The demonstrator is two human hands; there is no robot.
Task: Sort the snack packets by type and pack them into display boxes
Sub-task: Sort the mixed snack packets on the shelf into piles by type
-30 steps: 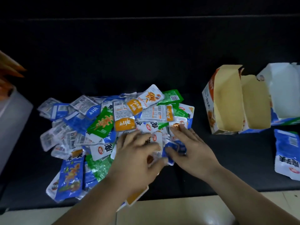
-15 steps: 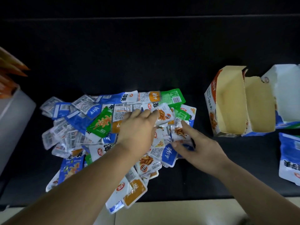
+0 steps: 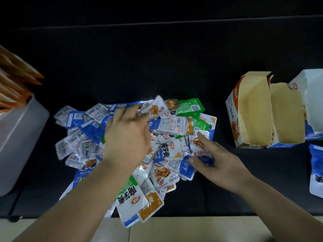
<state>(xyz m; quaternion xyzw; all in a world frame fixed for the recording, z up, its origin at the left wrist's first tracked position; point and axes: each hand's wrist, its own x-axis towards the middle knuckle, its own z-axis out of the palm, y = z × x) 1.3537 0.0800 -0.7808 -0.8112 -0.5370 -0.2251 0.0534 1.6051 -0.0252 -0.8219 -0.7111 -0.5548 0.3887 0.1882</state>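
A heap of small snack packets point(image 3: 171, 147) in blue, green, orange and white lies on the dark surface. My left hand point(image 3: 127, 137) is over the heap's middle and pinches a white-and-orange packet point(image 3: 156, 106), lifted and blurred at the heap's far edge. My right hand point(image 3: 215, 163) rests at the heap's right edge, thumb and fingers pinching a small stack of packets point(image 3: 199, 151). To the right stand an open orange display box point(image 3: 250, 112), an open blue display box point(image 3: 286, 116) beside it, and a white-lined box point(image 3: 312, 102) at the edge.
A white bin point(image 3: 19, 140) with orange packets point(image 3: 14, 84) sticking out sits at the left. A blue-and-white bag point(image 3: 316, 170) lies at the right edge. A pale floor strip point(image 3: 192, 229) runs along the near edge of the dark surface.
My left hand has reached farther across the heap and lifted a white-and-orange packet at the far edge. My right hand has stayed at the heap's right side, holding its packets.
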